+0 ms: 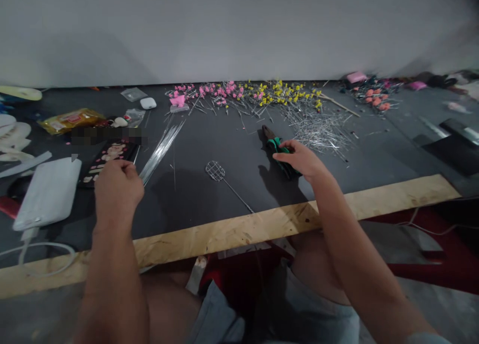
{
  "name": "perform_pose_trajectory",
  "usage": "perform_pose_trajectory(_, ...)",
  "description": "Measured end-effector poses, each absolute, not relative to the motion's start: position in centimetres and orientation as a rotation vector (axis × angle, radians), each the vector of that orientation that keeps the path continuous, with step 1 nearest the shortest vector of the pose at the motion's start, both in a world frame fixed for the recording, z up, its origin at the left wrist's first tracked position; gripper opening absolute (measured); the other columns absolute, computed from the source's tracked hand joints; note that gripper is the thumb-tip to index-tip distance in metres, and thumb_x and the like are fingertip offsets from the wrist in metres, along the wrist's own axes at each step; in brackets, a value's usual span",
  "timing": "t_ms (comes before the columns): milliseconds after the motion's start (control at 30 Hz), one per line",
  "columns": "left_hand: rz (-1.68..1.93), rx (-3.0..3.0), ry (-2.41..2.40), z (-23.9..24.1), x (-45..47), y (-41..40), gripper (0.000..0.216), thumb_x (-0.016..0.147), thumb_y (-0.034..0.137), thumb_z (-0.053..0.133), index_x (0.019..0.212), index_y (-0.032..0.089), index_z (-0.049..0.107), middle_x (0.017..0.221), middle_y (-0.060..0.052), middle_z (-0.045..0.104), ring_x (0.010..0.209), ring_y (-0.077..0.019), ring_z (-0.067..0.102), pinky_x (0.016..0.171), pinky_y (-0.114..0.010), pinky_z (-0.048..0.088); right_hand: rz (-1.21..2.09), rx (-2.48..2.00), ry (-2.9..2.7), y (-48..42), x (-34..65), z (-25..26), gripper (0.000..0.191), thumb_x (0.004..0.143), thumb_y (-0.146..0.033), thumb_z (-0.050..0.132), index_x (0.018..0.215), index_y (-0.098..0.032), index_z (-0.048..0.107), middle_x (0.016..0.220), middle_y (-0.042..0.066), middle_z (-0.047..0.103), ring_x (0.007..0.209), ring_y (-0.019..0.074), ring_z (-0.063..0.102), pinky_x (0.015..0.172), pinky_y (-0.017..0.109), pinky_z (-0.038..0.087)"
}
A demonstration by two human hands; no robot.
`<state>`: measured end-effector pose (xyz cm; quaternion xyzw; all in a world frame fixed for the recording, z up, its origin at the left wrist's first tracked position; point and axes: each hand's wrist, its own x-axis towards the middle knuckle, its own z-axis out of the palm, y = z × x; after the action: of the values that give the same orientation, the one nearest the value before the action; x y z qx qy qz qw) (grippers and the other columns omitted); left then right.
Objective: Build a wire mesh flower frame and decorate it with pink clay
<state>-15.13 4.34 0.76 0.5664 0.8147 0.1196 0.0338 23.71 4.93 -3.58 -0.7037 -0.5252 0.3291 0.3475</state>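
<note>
My right hand (299,159) is closed around the green handles of a pair of pliers (275,143), whose dark jaws point away from me over the dark table top (224,149). My left hand (118,184) is curled shut near a bundle of thin straight wires (161,147); what its fingers pinch, if anything, is hidden. Between the hands lies a small oval wire mesh piece on a long stem (216,171).
A heap of cut wire bits (322,129) lies beyond the pliers. Pink and yellow bead-tipped wires (247,93) line the far edge by the wall. At left are a white pouch (48,191), a phone (108,159) and a yellow packet (71,119). A raw wooden edge (239,229) runs along the front.
</note>
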Motion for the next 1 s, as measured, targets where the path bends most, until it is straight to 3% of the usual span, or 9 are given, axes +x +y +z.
perform_pose_trajectory(133, 0.474, 1.841, 2.409, 1.6, -13.9, 3.8, 0.037, 0.087, 0.026, 0.038, 0.112, 0.011, 0.061, 0.105, -0.016, 0.067, 0.104, -0.0307, 0.06, 0.09, -0.043, 0.045, 0.576, -1.977, -1.585, 4.6, 23.2, -4.6, 0.044, 0.053, -0.036, 0.078, 0.091, -0.022, 0.061, 0.112, 0.011, 0.051, 0.111, 0.0315, 0.045, 0.094, 0.044, 0.036)
perform_pose_trajectory(267, 0.47, 1.886, 2.23, 1.9, -12.0, 3.2, 0.033, 0.088, 0.029, 0.04, 0.106, 0.015, 0.064, 0.102, -0.013, 0.069, 0.101, -0.0281, 0.062, 0.088, -0.038, 0.045, 0.588, -1.958, -1.529, 4.6, 23.1, -4.5, 0.04, 0.056, -0.032, 0.073, 0.093, -0.02, 0.062, 0.097, 0.007, 0.057, 0.095, 0.0265, 0.052, 0.085, 0.04, 0.04)
perform_pose_trajectory(400, 0.48, 1.891, 2.083, 1.7, -9.8, 3.2, 0.032, 0.088, 0.03, 0.042, 0.107, 0.018, 0.064, 0.101, -0.01, 0.071, 0.099, -0.0275, 0.063, 0.085, -0.036, 0.045, 0.896, -1.755, -1.252, 3.8, 23.4, -3.0, 0.041, 0.061, -0.032, 0.067, 0.101, -0.02, 0.063, 0.08, -0.001, 0.061, 0.071, 0.0164, 0.054, 0.065, 0.028, 0.041)
perform_pose_trajectory(567, 0.546, 2.011, 2.022, 1.2, -7.3, 3.4, 0.03, 0.087, 0.03, 0.044, 0.104, 0.021, 0.068, 0.102, -0.008, 0.071, 0.096, -0.0263, 0.064, 0.081, -0.034, 0.046, 1.31, -1.528, -0.949, 1.1, 22.6, -0.9, 0.024, 0.062, -0.023, 0.064, 0.086, -0.022, 0.065, 0.068, -0.004, 0.059, 0.058, 0.012, 0.053, 0.051, 0.022, 0.038)
perform_pose_trajectory(733, 0.659, 2.096, 1.979, 0.6, -5.4, 3.5, 0.032, 0.088, 0.028, 0.041, 0.104, 0.019, 0.068, 0.102, -0.009, 0.07, 0.09, -0.025, 0.064, 0.078, -0.035, 0.046, 1.569, -1.442, -0.901, -0.9, 20.8, -0.1, 0.013, 0.065, -0.017, 0.063, 0.076, -0.023, 0.061, 0.068, -0.003, 0.061, 0.061, 0.0131, 0.059, 0.057, 0.023, 0.045)
perform_pose_trajectory(900, 0.696, 2.188, 1.941, 0.7, -4.1, 3.4, 0.033, 0.091, 0.027, 0.039, 0.107, 0.019, 0.068, 0.098, -0.008, 0.069, 0.089, -0.0249, 0.063, 0.077, -0.035, 0.044, 1.765, -1.353, -1.037, -1.4, 19.6, 0.5, 0.012, 0.067, -0.017, 0.064, 0.078, -0.022, 0.063, 0.083, -0.001, 0.065, 0.073, 0.0142, 0.065, 0.071, 0.025, 0.048)
perform_pose_trajectory(1000, 0.711, 2.241, 1.908, 0.9, -3.4, 3.2, 0.033, 0.092, 0.026, 0.039, 0.108, 0.02, 0.068, 0.098, -0.008, 0.069, 0.091, -0.0252, 0.062, 0.078, -0.035, 0.043, 1.795, -1.307, -1.119, -1.5, 19.2, 0.8, 0.01, 0.068, -0.017, 0.064, 0.077, -0.022, 0.063, 0.076, -0.001, 0.063, 0.075, 0.0156, 0.063, 0.075, 0.028, 0.047)
